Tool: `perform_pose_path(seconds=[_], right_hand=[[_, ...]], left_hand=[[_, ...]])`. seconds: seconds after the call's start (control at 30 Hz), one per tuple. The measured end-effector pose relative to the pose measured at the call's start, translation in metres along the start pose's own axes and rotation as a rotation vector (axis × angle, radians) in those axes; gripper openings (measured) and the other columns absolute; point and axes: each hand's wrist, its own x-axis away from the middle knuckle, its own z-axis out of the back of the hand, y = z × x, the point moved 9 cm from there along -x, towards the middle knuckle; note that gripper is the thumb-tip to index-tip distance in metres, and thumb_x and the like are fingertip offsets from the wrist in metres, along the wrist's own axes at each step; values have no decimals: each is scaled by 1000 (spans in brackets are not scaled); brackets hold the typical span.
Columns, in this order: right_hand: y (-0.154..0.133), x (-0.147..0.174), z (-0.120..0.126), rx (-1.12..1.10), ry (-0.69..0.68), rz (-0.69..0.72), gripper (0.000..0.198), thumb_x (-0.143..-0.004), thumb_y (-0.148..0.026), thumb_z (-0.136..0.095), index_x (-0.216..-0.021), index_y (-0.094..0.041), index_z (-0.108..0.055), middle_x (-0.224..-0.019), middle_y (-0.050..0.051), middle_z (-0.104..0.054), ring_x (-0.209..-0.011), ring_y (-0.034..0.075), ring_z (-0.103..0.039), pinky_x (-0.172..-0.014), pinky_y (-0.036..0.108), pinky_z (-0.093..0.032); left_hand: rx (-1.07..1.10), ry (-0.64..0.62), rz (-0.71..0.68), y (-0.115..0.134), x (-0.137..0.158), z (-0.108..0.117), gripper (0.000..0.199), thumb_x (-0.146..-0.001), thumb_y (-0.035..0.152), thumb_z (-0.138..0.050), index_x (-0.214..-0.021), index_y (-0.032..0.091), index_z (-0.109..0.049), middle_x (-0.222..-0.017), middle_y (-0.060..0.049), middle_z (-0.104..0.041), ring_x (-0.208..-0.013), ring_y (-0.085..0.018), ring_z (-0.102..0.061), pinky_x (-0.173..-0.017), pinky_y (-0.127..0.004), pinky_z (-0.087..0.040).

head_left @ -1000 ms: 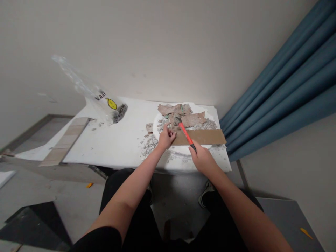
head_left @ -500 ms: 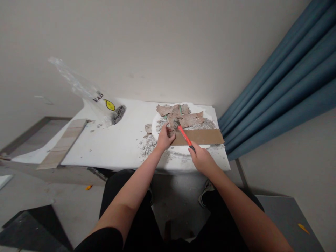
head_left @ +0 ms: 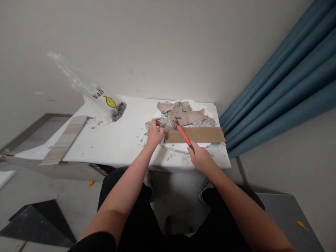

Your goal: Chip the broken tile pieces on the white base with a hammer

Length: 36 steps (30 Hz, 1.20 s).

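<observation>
My right hand (head_left: 200, 156) is closed round the black grip end of a hammer with a red handle (head_left: 184, 135). The grey hammer head (head_left: 176, 122) rests at the front of torn brown sheet pieces (head_left: 193, 117), which carry green strips. My left hand (head_left: 155, 133) is at the left edge of the grey rubble (head_left: 165, 122), thumb and fingers curved and apart; nothing can be made out between them. Right of it, a brown cardboard strip (head_left: 198, 135) lies along the front of a white round base (head_left: 181, 149), partly covered by rubble.
A clear plastic bag (head_left: 94, 92) with a yellow lemon print stands on the white-covered table (head_left: 115, 140), dark grey material at its bottom. Left of it lies a wood-patterned plank (head_left: 65, 140). Blue curtains (head_left: 283, 73) hang at the right; a black folded sheet (head_left: 39, 220) lies on the floor.
My left hand has moved left from beside the hammer head to the rubble's left edge, and its fingers have lifted off the cardboard strip's end. The right hand and hammer have barely moved.
</observation>
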Motion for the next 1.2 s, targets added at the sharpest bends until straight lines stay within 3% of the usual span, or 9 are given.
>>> perform_pose_path(seconds=[0.13, 0.23, 0.37, 0.67, 0.77, 0.93, 1.1, 1.2], right_hand=[[4, 0, -5, -3, -49, -3, 36, -102, -31, -39, -133, -20, -56, -104, 12, -74, -91, 27, -67, -72, 29, -39], [13, -1, 3, -9, 10, -10, 38, -104, -34, -37, -135, -20, -55, -106, 13, -74, -95, 27, -67, -74, 29, -41], [33, -6, 15, 6, 80, -41, 42, -103, -35, -37, -137, -17, -55, -115, 16, -72, -103, 30, -66, -81, 32, -43], [58, -23, 14, -13, 120, -38, 42, -102, -29, -40, -138, -15, -56, -124, 16, -70, -112, 29, -64, -90, 33, -45], [58, -24, 12, -7, 109, -28, 43, -101, -29, -42, -140, -16, -55, -126, 16, -69, -112, 29, -64, -90, 33, -45], [58, -24, 11, -17, 99, -22, 42, -100, -30, -43, -138, -17, -56, -125, 16, -69, -111, 30, -64, -89, 33, -45], [60, -25, 9, -27, 85, -34, 42, -100, -31, -43, -139, -18, -55, -122, 15, -71, -109, 30, -65, -86, 32, -45], [61, -25, 9, -3, 70, -55, 43, -100, -33, -44, -139, -19, -55, -120, 16, -71, -106, 30, -66, -83, 32, -45]], left_hand=[[-319, -252, 175, -38, 7, 8, 34, -82, 20, -49, -116, 19, -55, -108, -10, -69, -96, -23, -66, -85, -37, -52], [-627, -504, 281, -75, 25, 7, 29, -85, 26, -50, -110, 18, -62, -113, -14, -69, -102, -27, -67, -83, -37, -52], [-794, -761, 151, -93, 53, -11, 28, -85, 29, -52, -106, 20, -68, -119, -14, -67, -107, -27, -66, -83, -33, -51], [-753, -716, -117, -82, 71, -19, 26, -89, 24, -45, -96, 19, -70, -106, -13, -69, -98, -24, -66, -79, -32, -47], [-729, -637, -103, -82, 63, -13, 24, -87, 23, -47, -96, 20, -68, -102, -11, -70, -94, -23, -65, -78, -31, -45], [-695, -611, 20, -94, 52, -5, 21, -82, 24, -55, -98, 21, -68, -99, -11, -71, -94, -25, -65, -74, -31, -46], [-722, -747, -90, -89, 60, -19, 22, -84, 24, -54, -97, 20, -71, -112, -13, -67, -97, -25, -66, -78, -31, -47], [-759, -758, -97, -89, 64, -23, 26, -90, 23, -45, -95, 18, -70, -111, -14, -67, -97, -24, -66, -77, -31, -47]])
